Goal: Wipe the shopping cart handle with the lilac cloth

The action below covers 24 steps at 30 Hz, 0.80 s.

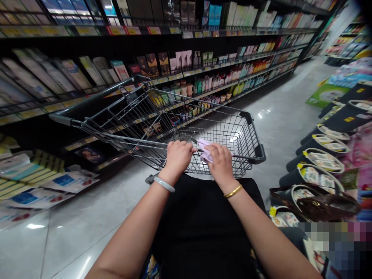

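A dark wire shopping cart [215, 112] stands sideways before me, its handle at the left and its basket end at the right. My left hand [179, 157], with a pale bangle on the wrist, has its fingers closed over the near top rail. Beside it my right hand [221, 162], with a gold bracelet, is closed on a bunched lilac cloth [205, 150] at the same rail. The cloth sticks out between the two hands and partly hides the rail. Through the wire mesh, the grey floor shows.
Shelves [215, 66] of boxes and bottles run along the left behind the cart. Dark buckets [325, 161] with packets line the right side, a brown bag [328, 205] among them. Packaged goods [55, 182] jut out at lower left. Shiny grey floor [279, 104] continues down the aisle.
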Each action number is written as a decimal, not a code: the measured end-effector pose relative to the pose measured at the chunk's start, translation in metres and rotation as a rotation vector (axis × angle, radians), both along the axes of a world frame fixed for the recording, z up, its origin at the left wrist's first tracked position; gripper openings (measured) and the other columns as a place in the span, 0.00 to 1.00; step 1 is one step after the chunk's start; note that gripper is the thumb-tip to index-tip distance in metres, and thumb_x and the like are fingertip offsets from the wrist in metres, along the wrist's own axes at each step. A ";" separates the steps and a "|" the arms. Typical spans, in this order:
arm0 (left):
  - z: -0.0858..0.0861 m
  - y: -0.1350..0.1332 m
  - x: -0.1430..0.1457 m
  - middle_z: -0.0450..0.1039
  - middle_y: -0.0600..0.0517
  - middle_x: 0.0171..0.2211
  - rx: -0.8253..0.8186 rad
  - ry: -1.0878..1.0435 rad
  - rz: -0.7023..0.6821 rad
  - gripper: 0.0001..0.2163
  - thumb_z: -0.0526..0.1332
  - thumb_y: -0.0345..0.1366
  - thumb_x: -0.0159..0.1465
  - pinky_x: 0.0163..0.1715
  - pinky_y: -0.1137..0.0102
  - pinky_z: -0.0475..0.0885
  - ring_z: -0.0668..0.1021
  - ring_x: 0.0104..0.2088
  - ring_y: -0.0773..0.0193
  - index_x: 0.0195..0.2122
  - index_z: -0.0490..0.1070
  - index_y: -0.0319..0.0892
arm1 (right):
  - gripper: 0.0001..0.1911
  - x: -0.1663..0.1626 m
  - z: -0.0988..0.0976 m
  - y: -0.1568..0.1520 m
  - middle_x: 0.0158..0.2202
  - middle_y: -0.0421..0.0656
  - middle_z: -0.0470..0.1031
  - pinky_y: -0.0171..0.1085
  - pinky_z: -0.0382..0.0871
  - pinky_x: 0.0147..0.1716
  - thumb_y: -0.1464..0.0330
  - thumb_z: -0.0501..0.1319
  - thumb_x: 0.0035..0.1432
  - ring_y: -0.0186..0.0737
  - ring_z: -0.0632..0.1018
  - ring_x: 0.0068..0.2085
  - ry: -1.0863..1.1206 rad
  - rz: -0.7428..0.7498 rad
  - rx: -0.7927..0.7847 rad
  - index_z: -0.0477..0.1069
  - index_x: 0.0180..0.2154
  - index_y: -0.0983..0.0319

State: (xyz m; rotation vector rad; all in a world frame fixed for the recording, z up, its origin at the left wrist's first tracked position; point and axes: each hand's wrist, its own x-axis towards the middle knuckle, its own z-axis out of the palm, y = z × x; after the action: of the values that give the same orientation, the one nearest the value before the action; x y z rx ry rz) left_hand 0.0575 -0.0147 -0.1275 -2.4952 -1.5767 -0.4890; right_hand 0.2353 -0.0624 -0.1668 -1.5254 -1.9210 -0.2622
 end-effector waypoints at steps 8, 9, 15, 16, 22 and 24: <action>-0.004 -0.002 0.002 0.75 0.48 0.31 0.023 -0.028 -0.001 0.17 0.53 0.48 0.69 0.39 0.60 0.57 0.73 0.38 0.55 0.31 0.73 0.45 | 0.22 0.063 -0.008 -0.017 0.55 0.48 0.68 0.52 0.62 0.55 0.74 0.57 0.57 0.51 0.68 0.54 -0.043 -0.074 0.016 0.67 0.53 0.56; -0.004 -0.002 0.003 0.75 0.48 0.31 0.027 -0.030 0.003 0.17 0.53 0.47 0.70 0.39 0.60 0.57 0.73 0.38 0.55 0.31 0.73 0.45 | 0.22 0.061 -0.007 -0.016 0.55 0.48 0.69 0.52 0.62 0.55 0.74 0.58 0.57 0.52 0.68 0.54 -0.022 -0.094 0.010 0.67 0.53 0.56; -0.001 -0.001 0.010 0.75 0.47 0.32 0.017 -0.021 0.020 0.14 0.54 0.45 0.69 0.38 0.60 0.57 0.73 0.38 0.54 0.33 0.74 0.45 | 0.22 0.001 0.005 0.007 0.56 0.49 0.68 0.53 0.61 0.55 0.70 0.59 0.58 0.53 0.67 0.55 0.003 0.023 -0.034 0.66 0.55 0.56; 0.000 -0.001 0.010 0.75 0.47 0.32 0.014 -0.016 0.018 0.13 0.55 0.44 0.69 0.38 0.60 0.57 0.73 0.38 0.54 0.33 0.74 0.45 | 0.22 -0.005 0.006 0.009 0.56 0.49 0.67 0.53 0.61 0.56 0.70 0.59 0.58 0.53 0.66 0.55 -0.007 0.030 -0.028 0.66 0.55 0.56; -0.002 -0.002 0.010 0.75 0.47 0.32 0.014 -0.009 0.003 0.16 0.53 0.49 0.69 0.39 0.61 0.57 0.73 0.38 0.55 0.33 0.73 0.44 | 0.24 0.028 -0.002 -0.001 0.56 0.47 0.67 0.50 0.62 0.54 0.75 0.57 0.57 0.50 0.67 0.54 -0.095 0.022 -0.017 0.66 0.54 0.55; -0.004 -0.002 0.009 0.75 0.47 0.33 0.024 -0.021 0.005 0.16 0.53 0.49 0.69 0.39 0.61 0.58 0.74 0.38 0.55 0.35 0.72 0.43 | 0.24 0.049 -0.006 -0.007 0.55 0.48 0.67 0.51 0.62 0.54 0.76 0.57 0.57 0.51 0.67 0.53 -0.106 -0.027 -0.005 0.66 0.54 0.56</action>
State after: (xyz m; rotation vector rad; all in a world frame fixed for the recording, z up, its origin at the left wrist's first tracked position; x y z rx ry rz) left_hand 0.0664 -0.0163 -0.1310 -2.4754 -1.5748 -0.5326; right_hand 0.2839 -0.0697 -0.1726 -1.5699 -1.9854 -0.3565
